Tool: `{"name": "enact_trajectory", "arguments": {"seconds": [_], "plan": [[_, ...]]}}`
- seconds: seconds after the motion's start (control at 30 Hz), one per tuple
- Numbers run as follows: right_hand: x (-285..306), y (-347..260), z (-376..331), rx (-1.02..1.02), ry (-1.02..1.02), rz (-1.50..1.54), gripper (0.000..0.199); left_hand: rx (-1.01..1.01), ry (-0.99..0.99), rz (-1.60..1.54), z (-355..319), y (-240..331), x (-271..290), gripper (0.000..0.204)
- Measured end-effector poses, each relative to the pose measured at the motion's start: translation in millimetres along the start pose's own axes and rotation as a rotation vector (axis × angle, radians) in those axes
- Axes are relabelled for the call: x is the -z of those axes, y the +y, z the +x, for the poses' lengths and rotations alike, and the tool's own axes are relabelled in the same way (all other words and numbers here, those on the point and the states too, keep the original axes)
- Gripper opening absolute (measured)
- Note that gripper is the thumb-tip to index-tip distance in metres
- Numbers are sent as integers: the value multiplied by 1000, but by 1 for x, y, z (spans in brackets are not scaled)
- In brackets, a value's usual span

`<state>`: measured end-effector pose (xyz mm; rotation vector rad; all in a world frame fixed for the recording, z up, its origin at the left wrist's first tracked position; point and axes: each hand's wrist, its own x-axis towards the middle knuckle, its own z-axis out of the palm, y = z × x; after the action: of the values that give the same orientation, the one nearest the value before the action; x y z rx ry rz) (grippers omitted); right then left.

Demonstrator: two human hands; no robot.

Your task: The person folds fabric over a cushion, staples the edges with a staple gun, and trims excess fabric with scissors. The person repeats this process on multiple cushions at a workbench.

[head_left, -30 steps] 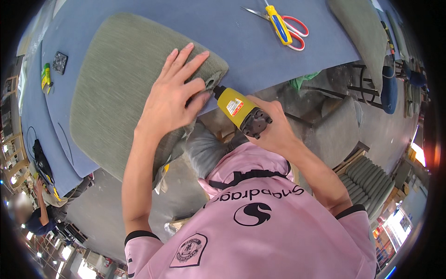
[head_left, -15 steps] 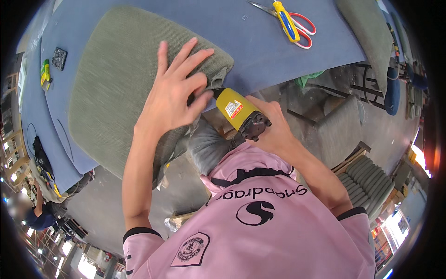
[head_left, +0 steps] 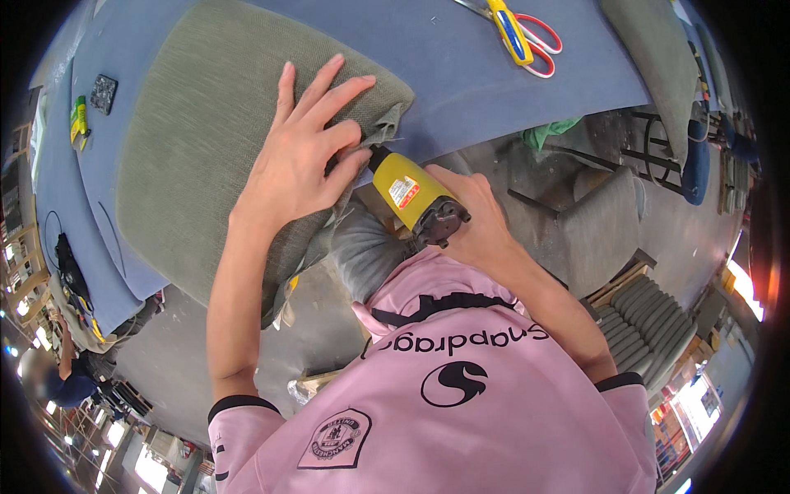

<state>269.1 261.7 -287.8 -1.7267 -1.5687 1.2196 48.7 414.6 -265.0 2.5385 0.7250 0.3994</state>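
A seat cushion [head_left: 206, 140] covered in grey-green woven fabric lies on the blue table, its near edge overhanging. My left hand [head_left: 300, 156] rests on top of it, fingers spread, with the thumb by the near right edge. At that corner the fabric [head_left: 387, 125] is bunched and folded. My right hand [head_left: 477, 214] grips what looks like a staple gun [head_left: 405, 191], with a yellow body and black end cap. Its dark nose is against or very near the cushion's edge beside my left thumb; exact contact is hidden. My palm and the handle are mostly out of sight behind the gun.
Red-and-white scissors [head_left: 539, 49] and a yellow-blue screwdriver [head_left: 512, 33] lie on the blue table [head_left: 461, 90]. Another padded piece [head_left: 650, 58] overhangs it at right. A chair [head_left: 597, 222] stands on the floor, near stacked grey cushions [head_left: 646, 317]. Someone works at far left.
Both hands and the staple gun have shifted slightly left and up along with the cushion. My left fingers remain spread on the fabric, and my right hand keeps its hold.
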Motion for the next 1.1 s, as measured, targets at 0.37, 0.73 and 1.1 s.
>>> {"name": "enact_trajectory", "arguments": {"seconds": [0.37, 0.73, 1.1], "plan": [[-9, -13, -15, 109, 112, -25, 52, -7, 64, -29, -14, -8, -12, 26], [17, -9, -30, 126, 171, -27, 54, 28, 72, 129, 1, 14, -4, 28], [-11, -3, -12, 110, 24, 130, 58, 66, 156, -46, -34, 2, -15, 24]]}}
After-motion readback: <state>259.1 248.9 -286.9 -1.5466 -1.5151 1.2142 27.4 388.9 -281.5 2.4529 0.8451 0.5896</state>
